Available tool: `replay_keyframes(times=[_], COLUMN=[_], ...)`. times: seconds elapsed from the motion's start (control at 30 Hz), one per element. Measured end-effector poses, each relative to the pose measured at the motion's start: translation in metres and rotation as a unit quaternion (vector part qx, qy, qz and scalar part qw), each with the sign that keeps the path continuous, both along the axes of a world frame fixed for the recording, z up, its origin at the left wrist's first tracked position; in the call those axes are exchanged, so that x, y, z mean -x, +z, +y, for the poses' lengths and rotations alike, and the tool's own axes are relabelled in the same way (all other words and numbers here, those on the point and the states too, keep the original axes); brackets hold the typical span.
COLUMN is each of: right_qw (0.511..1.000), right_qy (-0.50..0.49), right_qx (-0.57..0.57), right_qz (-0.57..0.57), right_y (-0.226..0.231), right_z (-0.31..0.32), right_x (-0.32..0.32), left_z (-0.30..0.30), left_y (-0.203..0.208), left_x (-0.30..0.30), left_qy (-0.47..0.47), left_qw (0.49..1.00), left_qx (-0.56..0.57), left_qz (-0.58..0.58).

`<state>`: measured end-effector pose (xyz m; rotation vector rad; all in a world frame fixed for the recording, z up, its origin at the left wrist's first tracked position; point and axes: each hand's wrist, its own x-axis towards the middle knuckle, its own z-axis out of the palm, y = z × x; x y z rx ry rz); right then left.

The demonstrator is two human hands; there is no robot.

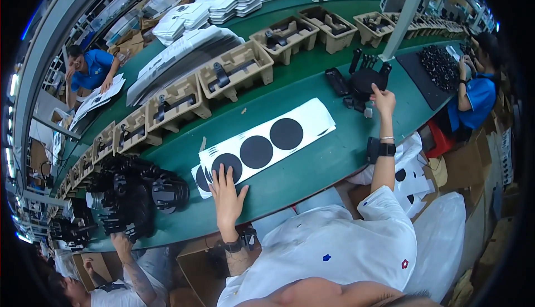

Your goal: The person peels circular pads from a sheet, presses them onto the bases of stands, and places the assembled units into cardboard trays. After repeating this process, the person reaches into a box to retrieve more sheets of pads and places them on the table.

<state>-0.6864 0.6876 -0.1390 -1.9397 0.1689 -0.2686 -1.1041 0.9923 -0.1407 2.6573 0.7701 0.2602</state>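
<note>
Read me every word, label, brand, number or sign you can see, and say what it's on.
No text is clear enough to quote.
White strip: marks too small to read.
White stacks: print too small.
Far-right sheet: too blurred.

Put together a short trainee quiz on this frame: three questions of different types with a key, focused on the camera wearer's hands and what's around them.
1. Multiple choice. The left hand is spread over:
a) a tan moulded tray
b) a clear plastic bag
c) the white sheet with black discs

2. True or false. The right hand is at the round black piece, to the right of the sheet.

3. Short answer. What colour is the table under the sheet?

Key:
1. c
2. True
3. Green
</note>
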Motion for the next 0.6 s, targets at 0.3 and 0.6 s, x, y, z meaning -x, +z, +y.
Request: replay_keyframes(times=[0.3,0.6], right_qw=[0.9,0.811], right_qy=[-0.039,0.251], right_qx=[0.145,0.32], right_qz=[-0.409,-0.421], right_y=[0.109,0.136], right_z=[0.089,0.311], right_x=[0.081,0.018], left_z=[-0.001,-0.001], left_y=[-0.011,-0.015], left_x=[0.002,0.01], left_qy=[0.038,0.053], left_qw=[0.998,0.996], left_qx=[-0.002,-0.001], left_qz=[-0.046,-0.073])
